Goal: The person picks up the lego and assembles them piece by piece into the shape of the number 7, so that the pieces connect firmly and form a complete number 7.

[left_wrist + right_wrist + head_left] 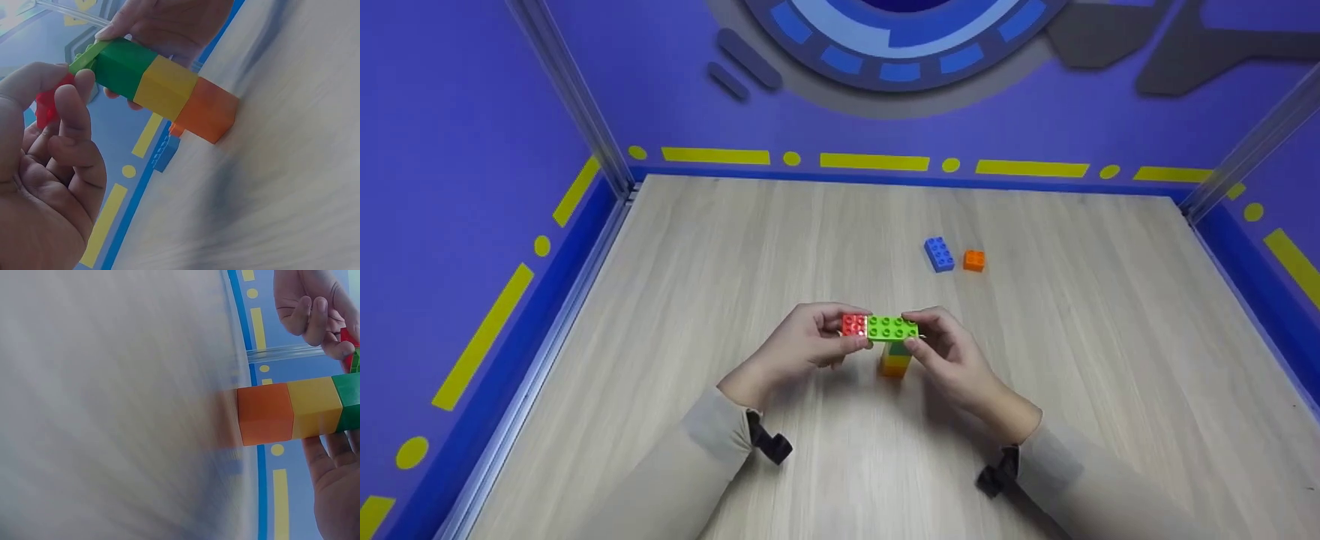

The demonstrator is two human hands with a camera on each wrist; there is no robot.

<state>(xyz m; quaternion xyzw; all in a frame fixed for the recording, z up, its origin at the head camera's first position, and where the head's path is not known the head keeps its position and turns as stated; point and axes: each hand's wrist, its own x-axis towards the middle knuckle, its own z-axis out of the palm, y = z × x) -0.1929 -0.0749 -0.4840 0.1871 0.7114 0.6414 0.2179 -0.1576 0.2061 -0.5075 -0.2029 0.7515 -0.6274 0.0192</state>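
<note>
A small tower stands on the wooden table, with an orange block (208,109) at the bottom, a yellow block (165,87) in the middle and a dark green block (124,67) above. Across its top lies a flat light green building brick (891,328), sticking out to the left. My left hand (817,341) pinches a red brick (853,324) between thumb and fingers at that overhanging end. From the other side, my right hand (956,356) grips the light green brick's right end, its lower fingers alongside the dark green block in the left wrist view.
Farther back on the table (735,247) lie a blue brick (939,254) and a small orange brick (974,260), side by side. Blue panels with yellow marks (874,161) wall the table at the back and sides, with metal posts (577,97) in the corners.
</note>
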